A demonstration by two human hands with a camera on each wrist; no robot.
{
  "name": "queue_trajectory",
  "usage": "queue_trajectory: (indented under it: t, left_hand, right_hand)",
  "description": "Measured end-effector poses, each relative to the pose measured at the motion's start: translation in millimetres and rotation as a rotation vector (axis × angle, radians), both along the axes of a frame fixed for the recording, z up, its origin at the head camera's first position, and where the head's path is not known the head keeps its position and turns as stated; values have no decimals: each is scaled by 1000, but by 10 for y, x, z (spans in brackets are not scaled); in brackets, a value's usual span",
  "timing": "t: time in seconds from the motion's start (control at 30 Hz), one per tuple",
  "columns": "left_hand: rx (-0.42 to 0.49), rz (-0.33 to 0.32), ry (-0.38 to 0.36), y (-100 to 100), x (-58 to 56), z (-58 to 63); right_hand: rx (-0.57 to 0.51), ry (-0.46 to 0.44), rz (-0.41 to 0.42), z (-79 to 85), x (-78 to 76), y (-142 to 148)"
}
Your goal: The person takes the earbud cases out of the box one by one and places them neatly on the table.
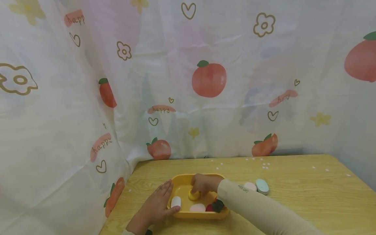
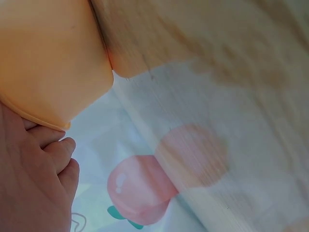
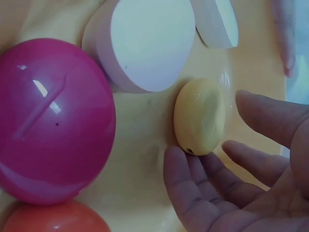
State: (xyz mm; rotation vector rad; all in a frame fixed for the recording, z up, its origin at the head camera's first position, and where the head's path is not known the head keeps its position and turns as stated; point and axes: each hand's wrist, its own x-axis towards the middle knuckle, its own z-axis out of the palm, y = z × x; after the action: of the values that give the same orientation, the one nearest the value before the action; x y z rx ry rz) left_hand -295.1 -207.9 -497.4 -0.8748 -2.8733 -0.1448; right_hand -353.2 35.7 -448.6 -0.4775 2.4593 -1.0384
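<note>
A yellow tray (image 1: 202, 214) stands on the table with several things in it. Along its left end lies my left hand (image 1: 157, 204), fingers nearly straight at the rim and thumb across the front corner. Inside the tray, my right hand (image 1: 205, 183) reaches down to a glossy yellow egg-shaped piece (image 3: 199, 117). Its fingertips touch the piece's lower end in the right wrist view, while the thumb stands apart. Near it are a pale flat-faced piece (image 3: 149, 43), a white rounded piece (image 1: 176, 202), a glossy magenta round piece (image 3: 55, 121), an orange piece (image 3: 58, 220) and a dark green piece (image 1: 218, 206).
On the wooden table (image 1: 308, 195), right of the tray, a pale pink rounded piece (image 1: 250, 186) sits beside a mint-green oval (image 1: 262, 187). Small white specks (image 1: 265, 164) dot the back. A printed curtain (image 1: 235, 127) hangs behind and along the left side.
</note>
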Motion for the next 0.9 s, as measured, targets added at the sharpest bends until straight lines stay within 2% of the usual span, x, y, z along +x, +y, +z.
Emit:
queue_trajectory:
  t: [0.4,0.53,0.9]
  left_hand:
    - [8,4,3,2,18,18]
    - [13,4,-5,9,24,21]
    - [9,0,4,-1,6,-3]
  right_hand:
    - [29,-40,64,-28,32,-2]
    - [-1,-71,42,-47,16,2]
    - [-24,-63,17,-90,-4,5]
